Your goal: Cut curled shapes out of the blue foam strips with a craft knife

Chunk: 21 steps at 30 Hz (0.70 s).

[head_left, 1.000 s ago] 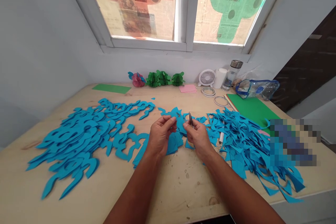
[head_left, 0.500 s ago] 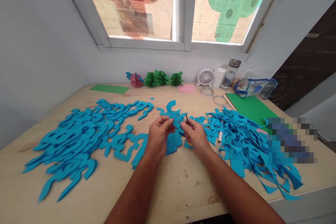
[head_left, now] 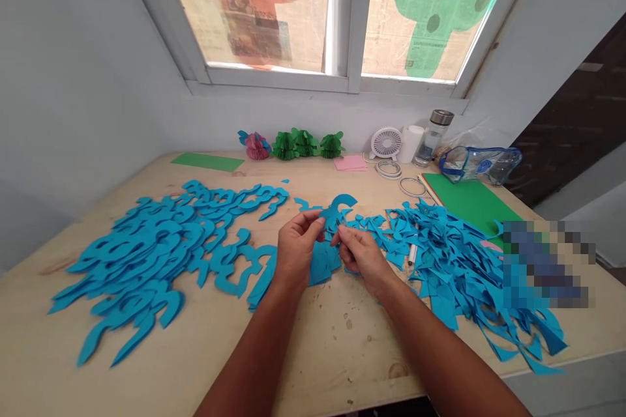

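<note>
My left hand (head_left: 299,241) pinches a blue paper cutout (head_left: 343,201) between thumb and fingers, and a curved arm of it sticks up to the right. Close beside it, my right hand (head_left: 362,254) is closed on small scissors (head_left: 338,224); only their dark tips show, against the paper, and the handles are hidden in the fingers. Below the hands lies a stack of blue paper pieces (head_left: 323,264), partly covered by my left hand. A large heap of curvy blue cutouts (head_left: 156,241) spreads to the left. Loose blue scraps (head_left: 445,254) are piled on the right.
A white marker (head_left: 412,254) lies among the scraps. Along the back stand green paper ornaments (head_left: 293,144), a pink one (head_left: 257,146), a small fan (head_left: 386,143), a glass bottle (head_left: 433,138) and a clear pouch (head_left: 482,165). Tape rolls (head_left: 388,169) and green sheets (head_left: 469,202) lie nearby.
The blue cutout in my left hand has turned, its curved arm now leaning right. The scissors' tips have moved left and down onto the paper. The view has shifted slightly.
</note>
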### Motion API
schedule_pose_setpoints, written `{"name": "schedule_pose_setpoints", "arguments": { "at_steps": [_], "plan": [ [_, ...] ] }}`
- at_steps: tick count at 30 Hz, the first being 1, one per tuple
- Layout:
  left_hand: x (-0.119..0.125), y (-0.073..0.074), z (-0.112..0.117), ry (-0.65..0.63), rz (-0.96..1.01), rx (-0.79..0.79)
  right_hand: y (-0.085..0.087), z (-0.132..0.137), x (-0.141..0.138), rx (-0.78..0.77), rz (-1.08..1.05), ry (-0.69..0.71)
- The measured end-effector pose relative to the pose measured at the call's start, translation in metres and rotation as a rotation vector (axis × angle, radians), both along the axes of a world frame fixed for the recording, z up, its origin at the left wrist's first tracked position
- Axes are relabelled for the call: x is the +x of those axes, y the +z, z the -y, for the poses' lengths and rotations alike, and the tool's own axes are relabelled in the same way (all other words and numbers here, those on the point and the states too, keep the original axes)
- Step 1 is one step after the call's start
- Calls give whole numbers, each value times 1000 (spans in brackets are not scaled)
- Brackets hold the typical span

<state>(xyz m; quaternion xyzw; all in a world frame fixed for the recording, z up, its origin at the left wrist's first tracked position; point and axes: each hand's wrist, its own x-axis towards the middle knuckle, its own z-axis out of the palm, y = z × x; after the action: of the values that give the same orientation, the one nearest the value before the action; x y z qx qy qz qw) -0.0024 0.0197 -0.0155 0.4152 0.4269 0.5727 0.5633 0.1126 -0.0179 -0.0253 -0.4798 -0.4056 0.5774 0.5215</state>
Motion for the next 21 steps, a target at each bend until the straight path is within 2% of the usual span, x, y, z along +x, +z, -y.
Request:
{"name": "schedule_pose_setpoints", "arguments": {
  "at_steps": [12, 21],
  "plan": [
    [1, 5, 4, -27, -143, 121, 3, 2, 2, -30, -34, 32],
    [1, 2, 2, -36, -124, 116, 4, 2, 1, -39, -43, 27]
  ]
}}
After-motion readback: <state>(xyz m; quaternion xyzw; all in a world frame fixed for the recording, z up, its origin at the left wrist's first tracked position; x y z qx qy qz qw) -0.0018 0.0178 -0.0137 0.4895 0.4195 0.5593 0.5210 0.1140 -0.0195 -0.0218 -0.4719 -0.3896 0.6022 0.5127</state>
